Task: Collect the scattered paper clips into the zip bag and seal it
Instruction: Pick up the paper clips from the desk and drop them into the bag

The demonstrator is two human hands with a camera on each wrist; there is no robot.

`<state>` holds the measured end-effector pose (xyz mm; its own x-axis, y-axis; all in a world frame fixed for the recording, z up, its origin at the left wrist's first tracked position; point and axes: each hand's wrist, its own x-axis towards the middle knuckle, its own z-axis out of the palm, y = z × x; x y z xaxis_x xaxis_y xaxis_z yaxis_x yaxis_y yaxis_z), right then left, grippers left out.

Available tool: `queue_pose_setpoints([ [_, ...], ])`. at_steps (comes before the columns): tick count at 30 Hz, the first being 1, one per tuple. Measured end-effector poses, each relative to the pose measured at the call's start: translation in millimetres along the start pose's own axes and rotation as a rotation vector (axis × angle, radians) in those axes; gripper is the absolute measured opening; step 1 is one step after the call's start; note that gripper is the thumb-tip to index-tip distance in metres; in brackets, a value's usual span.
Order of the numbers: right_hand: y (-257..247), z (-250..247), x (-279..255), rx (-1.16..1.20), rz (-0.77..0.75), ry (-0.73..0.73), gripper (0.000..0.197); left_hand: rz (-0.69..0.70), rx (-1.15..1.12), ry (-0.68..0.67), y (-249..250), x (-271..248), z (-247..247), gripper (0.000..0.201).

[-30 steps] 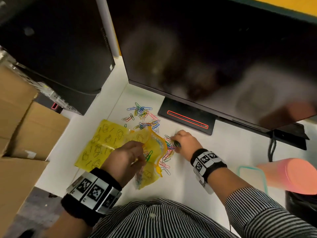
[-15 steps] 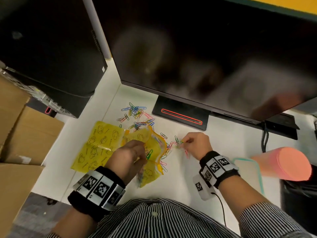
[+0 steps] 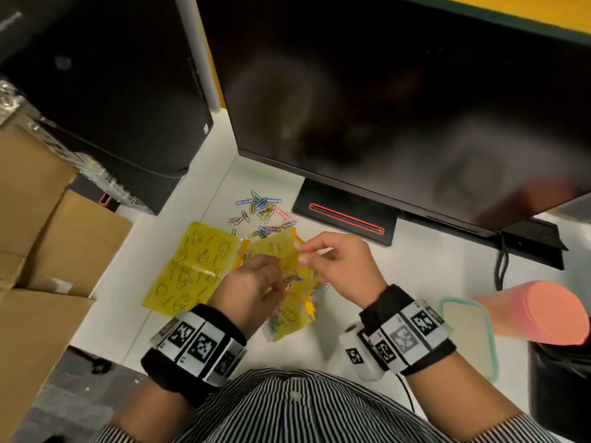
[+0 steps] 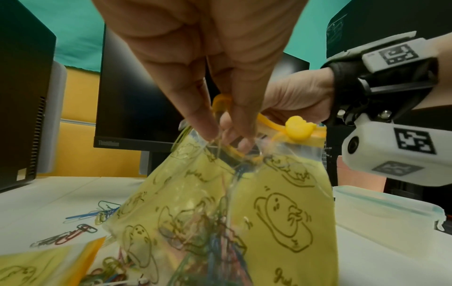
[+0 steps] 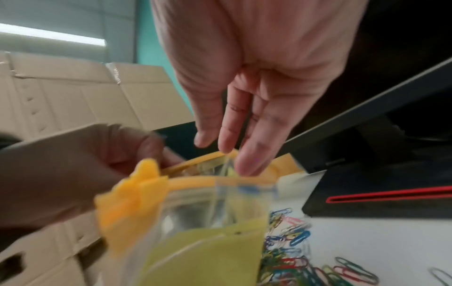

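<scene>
A yellow zip bag [image 3: 292,314] with cartoon prints stands raised off the white desk, its mouth held open. My left hand [image 3: 278,279] pinches the bag's near top edge [image 4: 210,141]. Several coloured clips show through the bag's wall [image 4: 208,232]. A yellow duck-shaped slider [image 4: 297,127] sits on the zip track. My right hand [image 3: 303,254] hovers at the bag's mouth with fingers [image 5: 247,154] straight and nothing visible in them. Scattered paper clips [image 3: 262,212] lie on the desk beyond the bag, and more lie beside it [image 5: 293,241].
A second yellow bag [image 3: 192,266] lies flat to the left. A black monitor [image 3: 383,107] and its stand base [image 3: 345,219] rise behind the clips. A PC tower [image 3: 112,91] and cardboard boxes [image 3: 48,219] stand left. A pink tumbler [image 3: 537,311] and a teal-rimmed lid [image 3: 470,340] lie right.
My right hand left the clips on the desk and came back left to the bag's mouth, its fingers now straight. My left hand has lifted the bag's edge slightly.
</scene>
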<state>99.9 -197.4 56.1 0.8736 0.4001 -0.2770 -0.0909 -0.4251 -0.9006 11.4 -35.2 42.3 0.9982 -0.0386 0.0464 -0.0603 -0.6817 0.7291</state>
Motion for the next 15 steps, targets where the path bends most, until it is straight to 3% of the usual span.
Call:
queue_pose_setpoints([
  [2,15.8,-13.8,6.9,-0.073,0.002,0.159,0.017,-0.022,0.024,0.006,-2.4,-2.7,-2.1,0.011],
  [4,41.4,-28.9,15.3,-0.285,0.103,0.208,0.012,-0.031,0.053,0.0,-4.4,-5.1,-3.0,0.019],
  [7,76.0,-32.4,13.5,-0.668,0.369,-0.043,0.058,-0.023,0.074,-0.004,-4.9,-4.9,-4.2,0.021],
  [11,87.2,-15.5,15.1,-0.777,0.286,-0.107,0.074,0.008,0.062,0.002,-6.0,-3.3,-6.4,0.007],
  [15,81.4,2.5,32.3,-0.759,0.177,-0.084,0.052,0.017,0.06,-0.004,-5.9,-4.6,-6.6,0.009],
])
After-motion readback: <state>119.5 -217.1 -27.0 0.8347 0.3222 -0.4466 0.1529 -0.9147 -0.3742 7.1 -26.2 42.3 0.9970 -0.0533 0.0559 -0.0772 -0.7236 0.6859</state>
